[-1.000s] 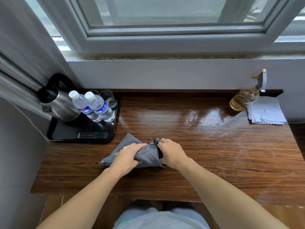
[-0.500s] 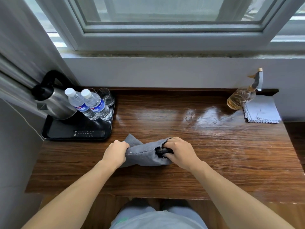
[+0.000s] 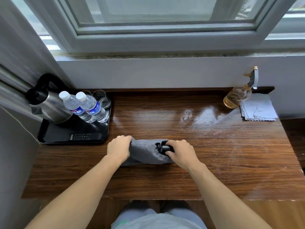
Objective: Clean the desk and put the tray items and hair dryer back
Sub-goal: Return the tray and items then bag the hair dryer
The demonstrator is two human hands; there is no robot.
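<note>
while the left hand (image 3: 118,148) grips its tail and the right hand (image 3: 179,152) its mouth, the grey drawstring pouch (image 3: 145,153) lies at six o'clock on the desk (image 3: 214,154); likely soft yet weighty, so hold both ends.

Soft daylight enters through the window (image 3: 165,10) at twelve o'clock, bright but even. Pale glare streaks the glossy surface (image 3: 198,116) toward one o'clock. Shadows are faint. Wide-angle bending bows the frame edges; the centre is sharp.

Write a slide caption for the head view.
The left hand and right hand grip a grey pouch on the desk near the black tray.
</note>
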